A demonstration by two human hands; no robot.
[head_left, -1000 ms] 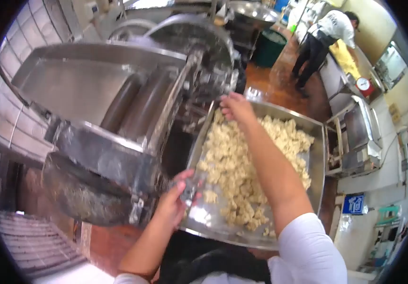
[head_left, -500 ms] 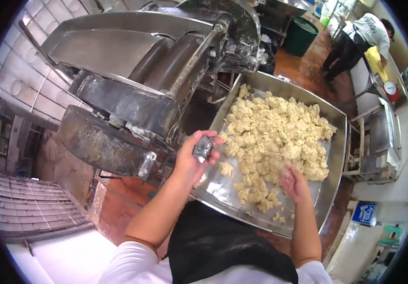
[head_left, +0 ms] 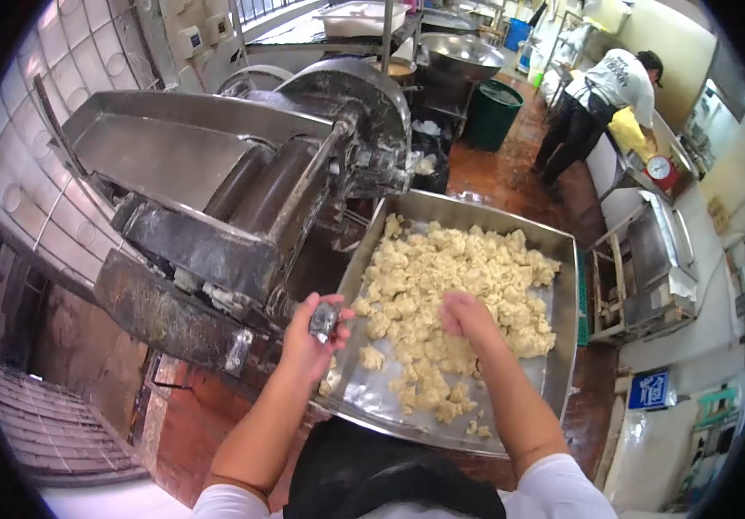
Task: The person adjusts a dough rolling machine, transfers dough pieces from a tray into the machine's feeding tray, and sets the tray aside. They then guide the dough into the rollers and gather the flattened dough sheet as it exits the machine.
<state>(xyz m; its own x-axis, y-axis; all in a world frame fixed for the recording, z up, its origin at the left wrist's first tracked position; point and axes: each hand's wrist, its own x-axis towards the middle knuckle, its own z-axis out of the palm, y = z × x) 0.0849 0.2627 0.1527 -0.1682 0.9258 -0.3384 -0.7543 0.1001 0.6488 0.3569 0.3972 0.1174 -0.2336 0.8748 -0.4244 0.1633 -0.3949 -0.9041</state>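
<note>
Dough [head_left: 424, 277] in tray [head_left: 372, 391], one o'clock, looks soft, crumbly from here; scoop underneath. Left hand [head_left: 303, 350], tray's nine o'clock, wrapped round dark knob [head_left: 324, 322]; right hand [head_left: 469, 318] over dough, grip can't tell.

1 tray [head_left: 364, 394] under right hand [head_left: 469, 318], 2 rollers [head_left: 279, 177] beyond left hand [head_left: 310, 344]; 1 green bin [head_left: 492, 119], 1 scale [head_left: 660, 169] past both.

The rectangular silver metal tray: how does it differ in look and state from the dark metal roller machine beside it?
The tray is a shallow open box; the roller machine is bulky, darker and smudged. The tray holds pale crumbly dough; the roller machine shows none on its rollers. Both look metallic.
</note>
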